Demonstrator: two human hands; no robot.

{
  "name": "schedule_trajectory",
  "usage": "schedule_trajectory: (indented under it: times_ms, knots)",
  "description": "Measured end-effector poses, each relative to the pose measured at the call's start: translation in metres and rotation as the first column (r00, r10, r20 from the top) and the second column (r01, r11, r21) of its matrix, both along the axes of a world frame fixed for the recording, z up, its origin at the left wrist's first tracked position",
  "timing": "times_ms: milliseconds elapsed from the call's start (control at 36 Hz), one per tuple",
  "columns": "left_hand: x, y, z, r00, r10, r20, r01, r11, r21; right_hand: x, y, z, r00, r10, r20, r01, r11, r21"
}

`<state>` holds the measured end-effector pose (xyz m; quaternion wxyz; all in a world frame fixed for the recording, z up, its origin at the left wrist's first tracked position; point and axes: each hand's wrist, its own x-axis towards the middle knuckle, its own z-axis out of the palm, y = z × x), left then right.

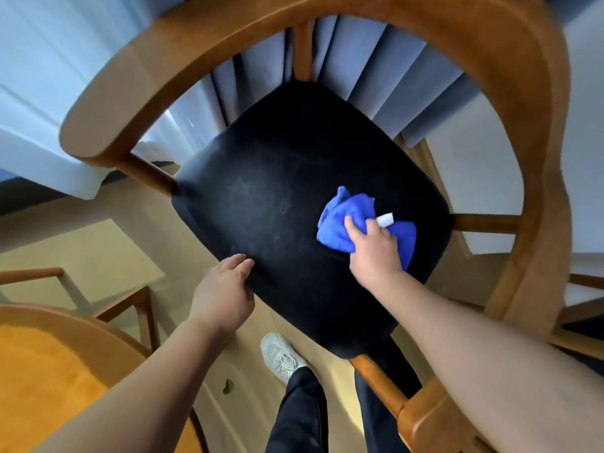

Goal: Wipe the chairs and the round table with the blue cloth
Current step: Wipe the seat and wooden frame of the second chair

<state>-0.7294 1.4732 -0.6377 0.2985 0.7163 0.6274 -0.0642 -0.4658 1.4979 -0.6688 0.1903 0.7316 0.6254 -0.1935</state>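
Observation:
A wooden armchair with a curved backrest (490,60) fills the view, its black padded seat (277,178) in the middle. On the seat's right side lies the bunched blue cloth (346,217) with a white tag, and my right hand (376,250) presses down on it, fingers closed over the fabric. My left hand (225,289) grips the seat's near-left edge, thumb on top. The round wooden table (49,371) shows only as a curved edge at the lower left.
Blue-grey curtains (376,76) hang behind the chair. A white bed corner (42,158) lies at the left. Part of another wooden chair frame (130,302) stands beside the table. My white shoe (281,358) and dark trouser legs are on the beige floor below the seat.

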Motion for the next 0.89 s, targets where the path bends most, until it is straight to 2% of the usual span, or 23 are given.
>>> schedule_trajectory:
  times_ms: [83,222,306,361,417,528,667,778,889]
  knots:
    - [-0.004,-0.001,0.003,1.0,0.015,0.006,-0.015,1.0,-0.023,-0.017,-0.04,0.0,0.996,0.085,-0.007,-0.085,0.995,-0.041]
    - [-0.011,0.002,0.01,0.999,0.041,-0.003,-0.041,0.999,-0.025,-0.046,-0.095,0.008,0.983,0.155,-0.103,-0.172,0.966,-0.191]
    - [-0.015,0.003,0.017,0.997,0.074,-0.013,-0.074,0.997,-0.025,-0.05,-0.092,0.016,0.98,0.113,-0.166,-0.158,0.942,-0.295]
    - [-0.017,0.004,0.022,0.996,0.086,-0.02,-0.086,0.996,-0.026,-0.048,-0.079,0.025,0.963,0.043,-0.268,-0.147,0.913,-0.38]
    - [-0.021,0.004,0.028,0.994,0.103,-0.021,-0.104,0.994,-0.016,-0.047,-0.067,0.035,0.931,0.048,-0.363,-0.207,0.887,-0.413]
    - [-0.028,0.009,0.036,0.988,0.152,-0.017,-0.152,0.988,-0.003,-0.04,-0.035,0.054,0.891,0.096,-0.443,-0.245,0.924,-0.292]
    - [-0.037,0.012,0.041,0.982,0.187,-0.023,-0.187,0.982,0.015,-0.022,0.029,0.058,0.903,0.04,-0.428,-0.127,0.976,-0.177]
    - [-0.042,0.009,0.041,0.974,0.224,-0.022,-0.223,0.974,0.046,-0.019,0.081,0.048,0.951,0.057,-0.305,-0.088,0.992,-0.088]
    - [-0.049,0.006,0.038,0.971,0.239,-0.03,-0.236,0.969,0.072,-0.034,0.11,0.03,0.976,0.133,-0.171,-0.144,0.988,-0.052]
